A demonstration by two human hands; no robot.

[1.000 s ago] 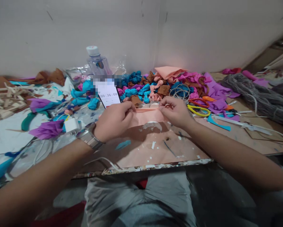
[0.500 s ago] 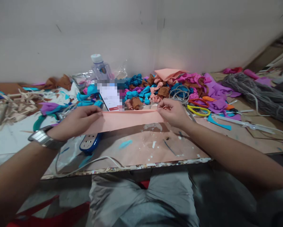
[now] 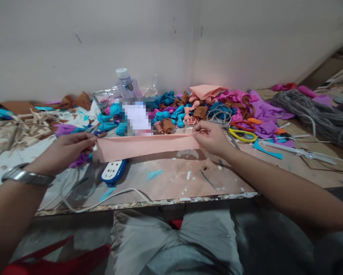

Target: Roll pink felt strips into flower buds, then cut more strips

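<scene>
A long strip of peach crepe paper [image 3: 145,148] is stretched between my two hands above the table, its upper edge folded over. My left hand [image 3: 66,152], with a metal watch on the wrist, pinches the strip's left upper corner. At the other end, my right hand [image 3: 210,138] grips the upper edge between thumb and fingers. Under the strip's left part sits a blue-and-white power strip [image 3: 112,172]. Yellow-handled scissors [image 3: 243,135] lie just right of my right hand.
Behind the strip are many crumpled paper flowers [image 3: 178,110], a phone [image 3: 138,116] and a plastic bottle [image 3: 127,84]. Thin wood pieces [image 3: 25,128] are heaped at left. Grey cord [image 3: 311,114] and a glue gun stick-like white tool [image 3: 300,151] lie at right. A white cable [image 3: 102,202] runs along the front edge.
My left hand has slid left to the strip's end, so more of the paper shows between my hands. My right hand keeps its hold in nearly the same place.
</scene>
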